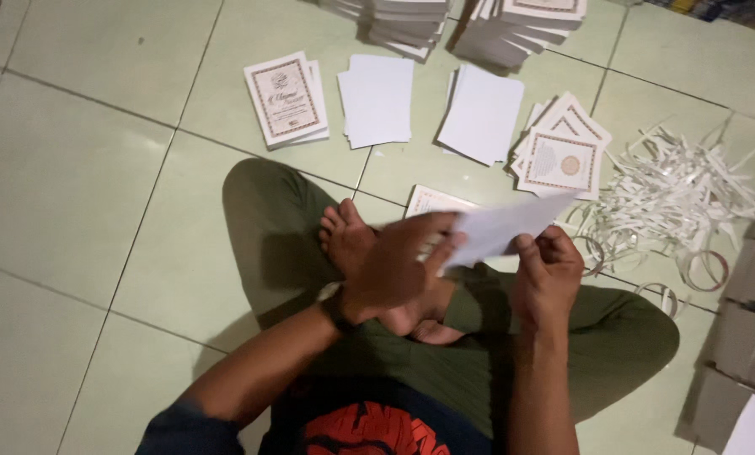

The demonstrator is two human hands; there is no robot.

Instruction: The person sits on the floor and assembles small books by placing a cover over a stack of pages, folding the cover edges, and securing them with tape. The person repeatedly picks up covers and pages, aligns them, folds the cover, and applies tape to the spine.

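Observation:
I sit cross-legged on a pale green tiled floor. Both hands hold a white sheet of paper (512, 226) above my lap. My left hand (398, 268) grips its left end with the fingers curled over the edge. My right hand (548, 274) pinches its lower right part between thumb and fingers. The sheet is blurred and tilts up to the right. A printed card (432, 200) with a brown border lies on the floor just behind the sheet, partly hidden by it.
On the floor ahead lie a stack of bordered printed cards (286, 99), two stacks of blank white sheets (377, 99) (483, 114), a fanned pile of bordered cards (563, 152) and a heap of white paper strips (672, 198). Tall stacks (411, 21) stand at the back. Cardboard boxes (752, 337) sit at right.

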